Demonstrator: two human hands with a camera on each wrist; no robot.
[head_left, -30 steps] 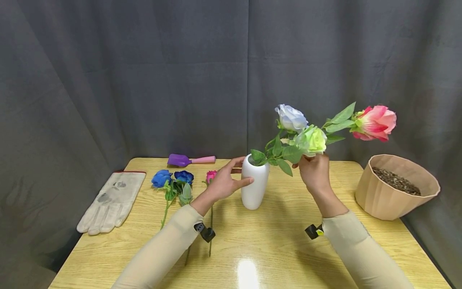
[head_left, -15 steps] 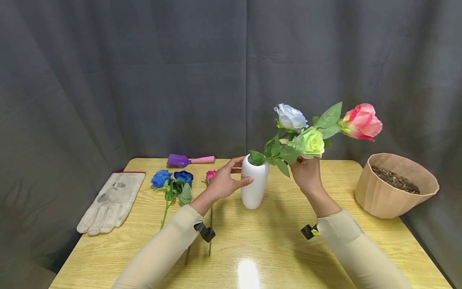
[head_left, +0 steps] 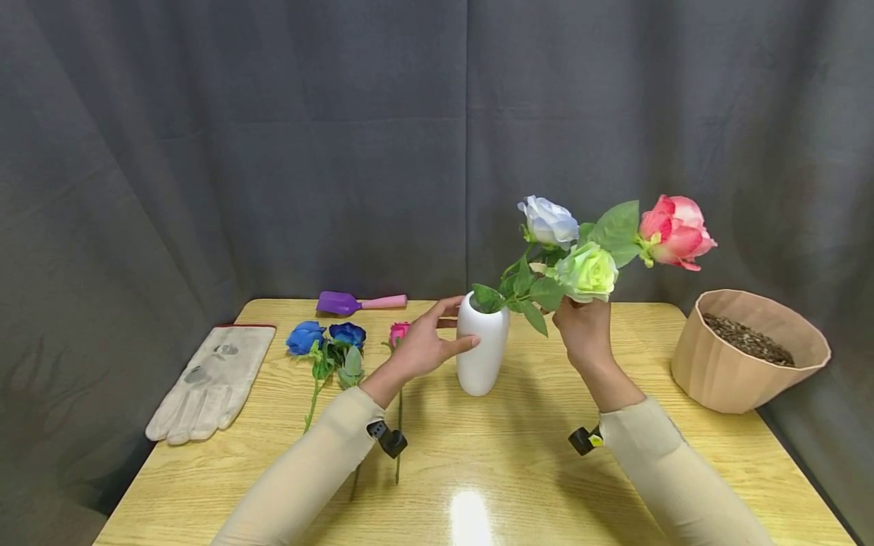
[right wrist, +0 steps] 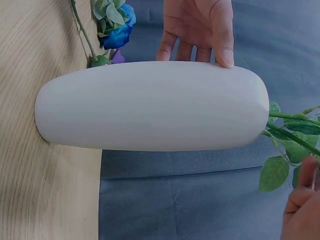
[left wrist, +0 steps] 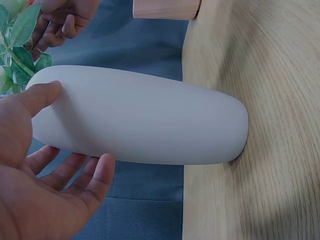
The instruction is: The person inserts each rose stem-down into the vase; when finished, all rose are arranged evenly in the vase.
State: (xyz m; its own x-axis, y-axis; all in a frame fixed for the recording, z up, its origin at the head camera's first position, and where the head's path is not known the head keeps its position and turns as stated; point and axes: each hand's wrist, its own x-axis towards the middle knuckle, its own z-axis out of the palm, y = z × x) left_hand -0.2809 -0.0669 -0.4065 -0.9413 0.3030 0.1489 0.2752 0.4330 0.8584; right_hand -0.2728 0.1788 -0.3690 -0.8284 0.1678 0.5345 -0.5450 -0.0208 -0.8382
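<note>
A white vase (head_left: pixel 482 356) stands upright on the table. My left hand (head_left: pixel 422 349) holds it at its upper left side, thumb in front and fingers behind. Leaning right out of its mouth are a pale blue rose (head_left: pixel 548 221) and a yellow-green rose (head_left: pixel 586 273). Behind the yellow-green bloom, my right hand (head_left: pixel 586 332) has its fingers curled and appears to pinch the stem of a pink rose (head_left: pixel 677 232), whose head points right. That grip is mostly hidden. In the right wrist view, green stems (right wrist: pixel 292 134) enter the vase mouth beside the right fingers.
Blue roses (head_left: pixel 306 337) and a small pink rose (head_left: pixel 399 334) lie left of the vase. Farther left is a work glove (head_left: pixel 218 379). A purple scoop (head_left: pixel 339 303) lies at the back edge; a beige pot (head_left: pixel 717 371) holding dark granules stands right.
My right hand has moved left toward the vase, then slightly back right. The pink rose has shifted left and turned. My left hand and the vase have stayed put.
</note>
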